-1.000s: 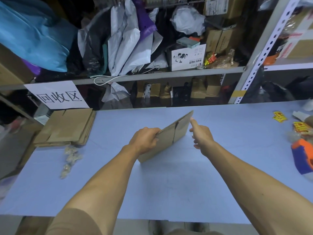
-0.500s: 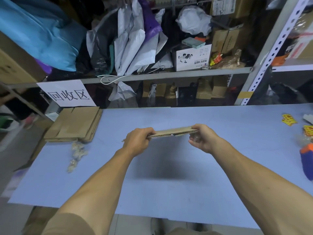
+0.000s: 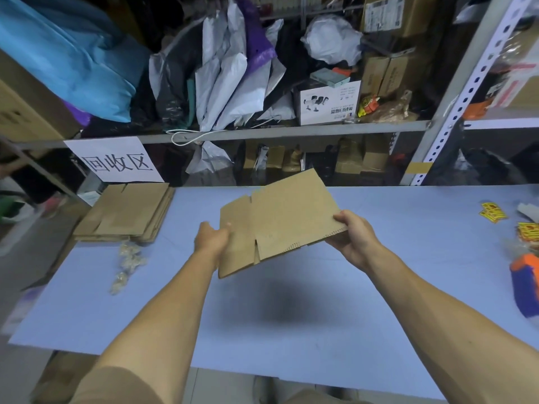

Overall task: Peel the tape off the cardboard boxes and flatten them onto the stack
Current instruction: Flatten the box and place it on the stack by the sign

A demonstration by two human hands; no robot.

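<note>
A flattened brown cardboard box (image 3: 280, 217) hangs above the blue table (image 3: 291, 316), its broad face tilted toward me. My left hand (image 3: 211, 239) holds its left edge, thumb on the face. My right hand (image 3: 354, 237) grips its right corner, thumb on top and fingers underneath. A stack of flattened cardboard boxes (image 3: 128, 212) lies at the table's far left, below a white paper sign (image 3: 113, 160). No tape shows on the held box.
Crumpled clear tape scraps (image 3: 127, 263) lie in front of the stack. Yellow stickers (image 3: 493, 211) and an orange and blue object (image 3: 528, 281) sit at the right edge. Metal shelving (image 3: 262, 132) crammed with bags and boxes stands behind the table.
The flattened box has turned from edge-on to face-up and moved higher. My left hand shifted from its top edge to its left side, and my view swung slightly left.
</note>
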